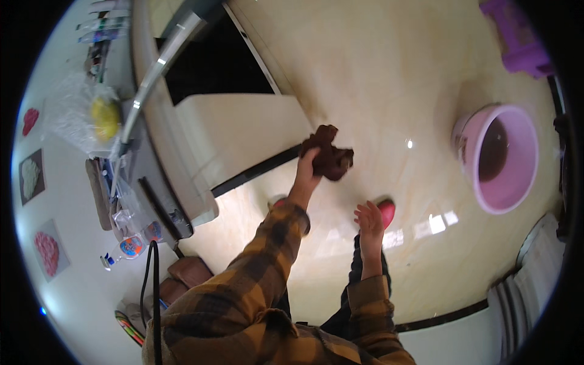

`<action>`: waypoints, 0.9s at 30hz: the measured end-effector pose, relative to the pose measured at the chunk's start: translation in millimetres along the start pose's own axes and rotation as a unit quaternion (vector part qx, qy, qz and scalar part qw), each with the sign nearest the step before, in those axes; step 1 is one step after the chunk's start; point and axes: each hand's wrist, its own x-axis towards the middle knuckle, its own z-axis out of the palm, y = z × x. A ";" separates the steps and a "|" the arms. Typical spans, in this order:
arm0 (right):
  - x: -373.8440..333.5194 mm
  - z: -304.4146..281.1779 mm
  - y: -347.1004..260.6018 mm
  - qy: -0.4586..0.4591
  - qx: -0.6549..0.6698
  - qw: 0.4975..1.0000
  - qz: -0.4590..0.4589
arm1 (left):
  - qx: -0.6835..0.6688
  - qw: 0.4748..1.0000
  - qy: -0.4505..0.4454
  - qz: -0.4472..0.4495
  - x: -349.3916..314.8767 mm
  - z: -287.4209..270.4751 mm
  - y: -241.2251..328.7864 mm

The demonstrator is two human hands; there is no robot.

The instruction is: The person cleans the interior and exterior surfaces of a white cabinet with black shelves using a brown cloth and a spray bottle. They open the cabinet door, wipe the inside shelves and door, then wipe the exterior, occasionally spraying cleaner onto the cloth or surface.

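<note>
While the glossy cream floor (pixel 377 79) spreads wide beneath both hands, the pink basin (pixel 505 158) sits well right of them. Left hand (pixel 309 163) clamps the brown cloth (pixel 328 158) aloft; right hand (pixel 369 220) hangs empty, fingers spread. Wiping seems underway, not finished.

Purple stool (pixel 520 36) cut off by rim; shelf bottles (pixel 100 24) too blurry
</note>
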 end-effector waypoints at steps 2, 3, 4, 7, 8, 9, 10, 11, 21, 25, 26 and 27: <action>-11.6 -8.2 -37.9 -0.028 -0.006 0.998 -0.053 | 0.052 0.999 -0.014 -0.009 -49.5 54.9 15.4; -22.5 -11.3 -59.8 -0.023 0.030 0.998 -0.043 | 0.071 0.997 -0.018 0.006 -76.6 82.4 20.6; -28.6 -12.4 -83.6 -0.038 0.054 0.998 -0.013 | 0.126 0.992 -0.019 -0.008 -102.7 108.5 27.9; -45.2 -3.9 -151.8 -0.134 0.167 0.976 -0.042 | 0.289 0.957 -0.030 -0.013 -169.4 184.3 41.2; -45.3 4.4 -172.5 -0.179 0.175 0.967 -0.055 | 0.366 0.929 -0.061 -0.009 -186.4 209.1 46.5; -45.7 13.6 -192.0 -0.223 0.184 0.955 -0.063 | 0.400 0.907 -0.127 -0.010 -200.2 234.8 51.9; -50.5 19.2 -210.1 -0.221 0.154 0.963 -0.018 | 0.518 0.831 -0.196 0.044 -209.8 257.4 66.2; -54.2 21.9 -229.8 -0.193 0.179 0.963 0.054 | 0.630 0.736 -0.233 0.086 -221.4 278.4 83.3; 13.0 55.5 -457.0 -0.222 0.154 0.956 0.116 | 0.572 0.716 -0.390 0.091 -156.3 447.7 216.0; 43.9 91.2 -538.1 -0.138 0.137 0.975 0.104 | 0.556 0.745 -0.331 0.166 -107.9 504.8 224.4; 47.6 99.0 -555.3 -0.205 0.126 0.968 0.067 | 0.554 0.743 -0.314 0.206 -97.1 514.7 230.2; 53.3 106.7 -571.9 -0.212 0.091 0.972 0.049 | 0.558 0.742 -0.295 0.225 -86.3 525.1 236.1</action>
